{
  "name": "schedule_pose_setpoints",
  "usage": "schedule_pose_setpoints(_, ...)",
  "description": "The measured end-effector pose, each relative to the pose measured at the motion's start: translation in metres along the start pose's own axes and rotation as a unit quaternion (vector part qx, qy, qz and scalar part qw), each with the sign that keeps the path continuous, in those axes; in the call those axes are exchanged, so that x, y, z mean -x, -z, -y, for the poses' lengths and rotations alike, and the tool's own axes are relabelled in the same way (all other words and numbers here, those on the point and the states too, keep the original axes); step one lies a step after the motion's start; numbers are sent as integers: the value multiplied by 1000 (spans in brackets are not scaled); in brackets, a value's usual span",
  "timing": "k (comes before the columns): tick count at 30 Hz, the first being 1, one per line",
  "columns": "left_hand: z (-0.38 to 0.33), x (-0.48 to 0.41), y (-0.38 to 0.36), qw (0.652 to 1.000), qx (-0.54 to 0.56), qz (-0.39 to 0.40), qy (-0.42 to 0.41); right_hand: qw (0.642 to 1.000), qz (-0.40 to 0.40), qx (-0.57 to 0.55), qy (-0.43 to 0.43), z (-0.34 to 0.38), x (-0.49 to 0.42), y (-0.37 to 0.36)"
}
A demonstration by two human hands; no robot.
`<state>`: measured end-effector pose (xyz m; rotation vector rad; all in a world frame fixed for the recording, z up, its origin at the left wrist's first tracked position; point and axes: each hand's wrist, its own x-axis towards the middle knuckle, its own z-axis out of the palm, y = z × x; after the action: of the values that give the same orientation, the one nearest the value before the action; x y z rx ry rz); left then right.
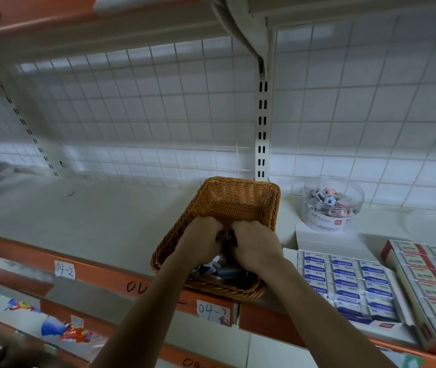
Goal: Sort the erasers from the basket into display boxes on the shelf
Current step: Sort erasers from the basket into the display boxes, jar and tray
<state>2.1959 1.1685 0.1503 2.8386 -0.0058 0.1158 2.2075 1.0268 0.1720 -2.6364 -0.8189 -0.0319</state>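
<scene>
Erasers (227, 272) lay heaped at the near end of the basket (238, 203). Head view: the basket sat on the shelf (78, 221) just left of the display boxes (349, 282), likely to keep transfers short. My left hand (198, 243) and right hand (256, 245) dug in side by side, fingers curled down. Whether they pinched anything, I couldn't tell.

A white wire grid (158, 107) flanks a slotted white upright (262, 128).
</scene>
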Motion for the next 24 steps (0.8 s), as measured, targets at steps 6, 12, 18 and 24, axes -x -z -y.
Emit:
schedule_pose_setpoints(6, -29, -5, 17, 990, 45, -132, -27, 986, -97, -132, -10, -17, 2, 12)
schedule_pose_setpoints(12, -91, -32, 15, 974, 153, -161, -33, 942, -194, -260, -87, -72, 25, 40)
schedule_pose_setpoints(18, -147, -64, -2, 967, 186, -162, -62, 881, -264, -358, -163, -125, 62, 66)
schedule_pose_setpoints(24, -187, -94, -19, 973, 172, -147, -51, 834, -306, -421, -183, -165, 103, 90)
